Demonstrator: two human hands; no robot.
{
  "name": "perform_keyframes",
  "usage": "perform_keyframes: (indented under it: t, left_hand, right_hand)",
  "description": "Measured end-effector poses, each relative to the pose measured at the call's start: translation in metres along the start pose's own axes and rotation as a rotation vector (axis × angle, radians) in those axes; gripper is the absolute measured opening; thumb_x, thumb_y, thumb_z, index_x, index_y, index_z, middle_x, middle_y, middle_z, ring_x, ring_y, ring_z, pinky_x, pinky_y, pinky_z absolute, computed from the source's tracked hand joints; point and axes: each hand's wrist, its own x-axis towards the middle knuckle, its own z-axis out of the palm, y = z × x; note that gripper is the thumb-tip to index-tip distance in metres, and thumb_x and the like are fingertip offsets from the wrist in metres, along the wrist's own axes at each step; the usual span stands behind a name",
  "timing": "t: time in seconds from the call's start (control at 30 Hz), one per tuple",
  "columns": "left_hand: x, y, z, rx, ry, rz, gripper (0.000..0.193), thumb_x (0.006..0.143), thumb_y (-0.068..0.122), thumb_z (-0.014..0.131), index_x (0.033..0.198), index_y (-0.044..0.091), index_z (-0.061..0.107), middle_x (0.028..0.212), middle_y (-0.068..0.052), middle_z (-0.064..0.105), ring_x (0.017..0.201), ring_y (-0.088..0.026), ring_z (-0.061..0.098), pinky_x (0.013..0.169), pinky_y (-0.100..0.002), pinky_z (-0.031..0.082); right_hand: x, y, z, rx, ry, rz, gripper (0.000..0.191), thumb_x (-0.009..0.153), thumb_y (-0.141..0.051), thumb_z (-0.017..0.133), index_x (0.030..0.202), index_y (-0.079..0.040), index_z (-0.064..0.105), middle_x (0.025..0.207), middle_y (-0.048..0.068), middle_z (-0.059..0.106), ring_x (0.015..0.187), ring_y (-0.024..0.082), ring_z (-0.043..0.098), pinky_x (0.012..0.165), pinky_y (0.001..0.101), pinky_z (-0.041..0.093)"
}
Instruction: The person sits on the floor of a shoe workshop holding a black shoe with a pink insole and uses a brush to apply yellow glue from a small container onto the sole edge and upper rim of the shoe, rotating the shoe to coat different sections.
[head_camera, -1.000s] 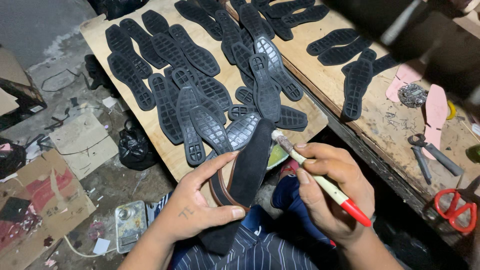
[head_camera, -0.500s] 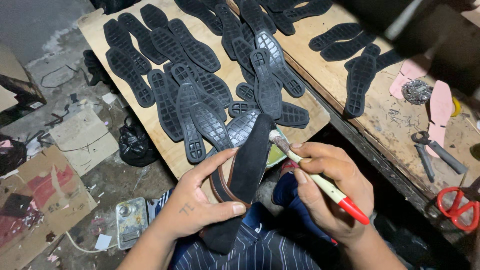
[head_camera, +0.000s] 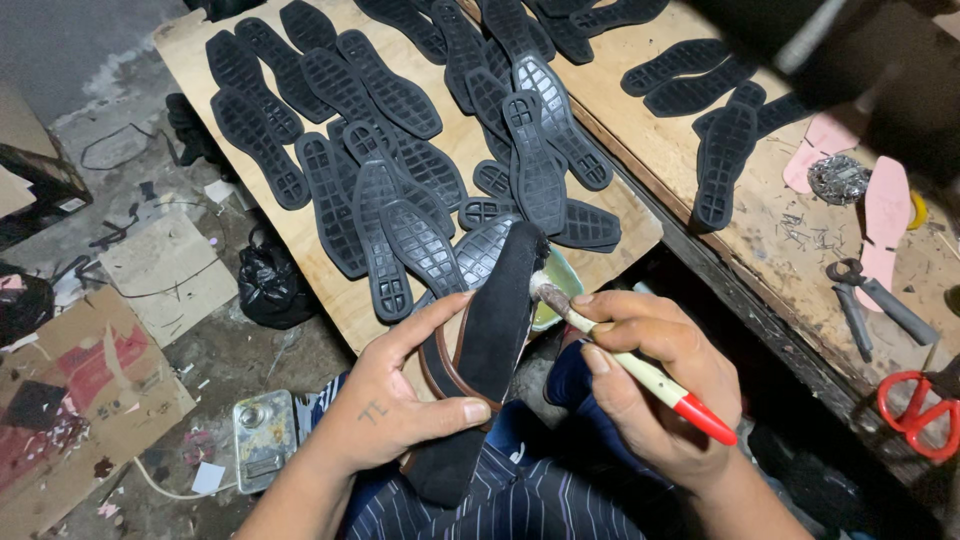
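My left hand (head_camera: 405, 400) grips a shoe (head_camera: 492, 340) with a black underside and a brown rim, held bottom up over my lap. My right hand (head_camera: 655, 375) holds a brush (head_camera: 640, 368) with a cream handle and a red end. Its bristles touch the black underside near the shoe's far tip. Just behind the tip, a pale green bowl (head_camera: 555, 290) peeks out. Many black ribbed rubber soles (head_camera: 400, 180) lie spread on a wooden board (head_camera: 330, 290) in front of me.
A workbench (head_camera: 790, 230) at the right carries more black soles (head_camera: 725, 160), pink insoles (head_camera: 885, 215), pliers (head_camera: 870, 295) and red-handled scissors (head_camera: 915, 410). On the floor at the left lie cardboard (head_camera: 100, 390), a black bag (head_camera: 265, 285) and a small metal tin (head_camera: 262, 435).
The view has shifted slightly. The brush tip has slid a little along the shoe's underside towards the tip; both hands keep their grips.
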Motion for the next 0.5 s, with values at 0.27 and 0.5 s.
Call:
perform_keyframes:
  t: [0.27, 0.5]
  left_hand:
    - [0.001, -0.002, 0.0, 0.023, 0.017, 0.019, 0.088, 0.072, 0.0, 0.084, 0.151, -0.002, 0.046, 0.13, -0.011, 0.068, 0.117, -0.016, 0.066, 0.104, -0.035, 0.053]
    - [0.004, -0.011, 0.009, -0.118, -0.001, 0.025, 0.089, 0.074, -0.002, 0.082, 0.153, -0.002, 0.041, 0.13, -0.012, 0.065, 0.113, -0.018, 0.067, 0.098, -0.037, 0.057]
  right_hand:
    - [-0.009, 0.004, 0.0, 0.238, 0.009, 0.099, 0.019, 0.098, 0.003, 0.065, 0.116, 0.0, 0.059, 0.12, 0.022, 0.069, 0.106, 0.025, 0.073, 0.097, 0.0377, 0.06]
    - [-0.013, 0.011, 0.023, 0.119, 0.218, 0.056, 0.018, 0.102, 0.003, 0.064, 0.119, 0.002, 0.058, 0.122, 0.023, 0.068, 0.096, 0.021, 0.072, 0.088, 0.0322, 0.061]
